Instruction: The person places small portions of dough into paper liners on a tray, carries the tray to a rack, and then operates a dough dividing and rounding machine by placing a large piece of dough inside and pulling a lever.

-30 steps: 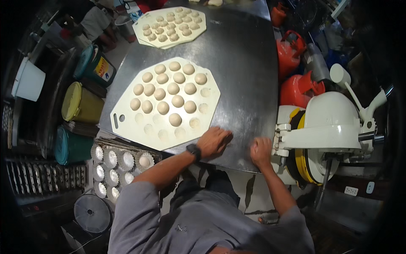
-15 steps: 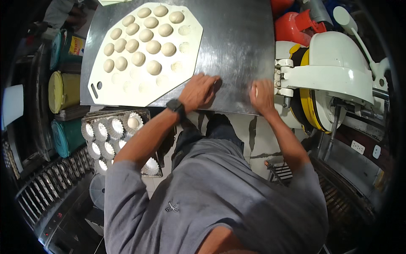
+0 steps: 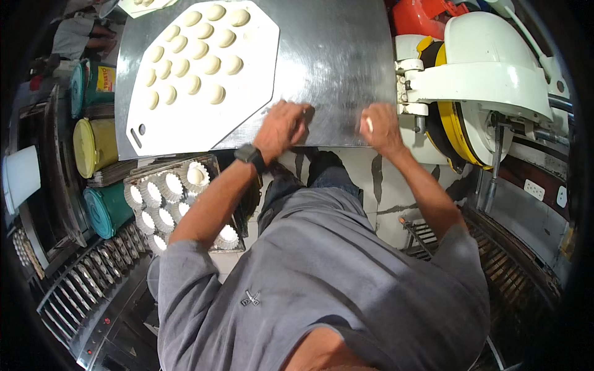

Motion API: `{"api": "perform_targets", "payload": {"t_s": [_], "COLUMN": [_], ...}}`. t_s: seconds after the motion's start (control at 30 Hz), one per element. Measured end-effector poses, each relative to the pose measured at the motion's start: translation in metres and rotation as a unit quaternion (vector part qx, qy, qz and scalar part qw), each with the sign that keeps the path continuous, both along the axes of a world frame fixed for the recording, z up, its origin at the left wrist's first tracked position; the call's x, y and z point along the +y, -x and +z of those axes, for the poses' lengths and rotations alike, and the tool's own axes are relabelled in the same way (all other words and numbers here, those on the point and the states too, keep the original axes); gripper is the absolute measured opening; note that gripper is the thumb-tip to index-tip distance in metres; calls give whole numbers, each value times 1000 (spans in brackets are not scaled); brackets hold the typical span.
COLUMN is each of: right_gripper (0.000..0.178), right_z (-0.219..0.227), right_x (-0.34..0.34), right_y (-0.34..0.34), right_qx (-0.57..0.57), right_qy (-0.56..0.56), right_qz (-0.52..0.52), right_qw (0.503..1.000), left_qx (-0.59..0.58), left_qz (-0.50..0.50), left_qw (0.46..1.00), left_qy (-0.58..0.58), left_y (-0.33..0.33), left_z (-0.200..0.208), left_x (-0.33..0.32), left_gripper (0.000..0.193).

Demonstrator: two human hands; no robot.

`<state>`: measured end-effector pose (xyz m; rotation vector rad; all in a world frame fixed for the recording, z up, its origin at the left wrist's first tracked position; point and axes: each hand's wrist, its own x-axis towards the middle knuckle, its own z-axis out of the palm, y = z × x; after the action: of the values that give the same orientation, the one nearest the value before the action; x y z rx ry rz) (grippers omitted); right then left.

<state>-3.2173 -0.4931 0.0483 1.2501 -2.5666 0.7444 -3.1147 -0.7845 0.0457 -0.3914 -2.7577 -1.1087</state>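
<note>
My left hand (image 3: pixel 286 127), with a dark watch (image 3: pixel 249 155) on its wrist, rests curled on the metal table (image 3: pixel 328 62) near its front edge. Its fingers are closed downward, and what lies under them is hidden. To the right, my right hand (image 3: pixel 382 128) is also curled over the tabletop, slightly smeared by motion. A pale bit of dough (image 3: pixel 370 124) peeks out at its inner side. Left of my hands lies a white board (image 3: pixel 247 99) with a cut-out handle, bearing several round dough balls (image 3: pixel 211 65) in loose rows.
Below the table's left front stands a tray of fluted moulds (image 3: pixel 164 217), one holding a dough ball (image 3: pixel 195 177). A white mixer (image 3: pixel 489 86) borders the table's right side. Lidded tubs (image 3: pixel 86 148) line the left. A second board (image 3: pixel 145 6) shows at the far left.
The whole view has shifted a little, moving the board up and left in the picture. Both hands stay curled on the table, the right slightly closer to the left. The dough balls keep their layout.
</note>
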Motion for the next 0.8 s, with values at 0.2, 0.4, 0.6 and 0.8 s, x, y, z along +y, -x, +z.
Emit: {"api": "perform_targets", "payload": {"t_s": [0.2, 0.4, 0.6, 0.8], "right_gripper": [6, 8, 11, 9], "right_z": [-6, -2, -1, -10], "right_x": [-84, -51, -26, -90], "right_y": [44, -12, 23, 28], "right_qx": [5, -31, 16, -6], "right_qy": [48, 85, 24, 84], "right_qz": [-123, -12, -42, -94], "right_qw": [991, 996, 999, 992], "left_qx": [58, 53, 34, 99], "left_qz": [79, 77, 19, 101], "left_qw": [994, 992, 996, 990], "left_qy": [43, -81, 84, 2], "left_y": [64, 13, 24, 56], "left_z": [6, 0, 5, 0], "left_x": [38, 43, 2, 48], "left_gripper": [41, 44, 40, 26]}}
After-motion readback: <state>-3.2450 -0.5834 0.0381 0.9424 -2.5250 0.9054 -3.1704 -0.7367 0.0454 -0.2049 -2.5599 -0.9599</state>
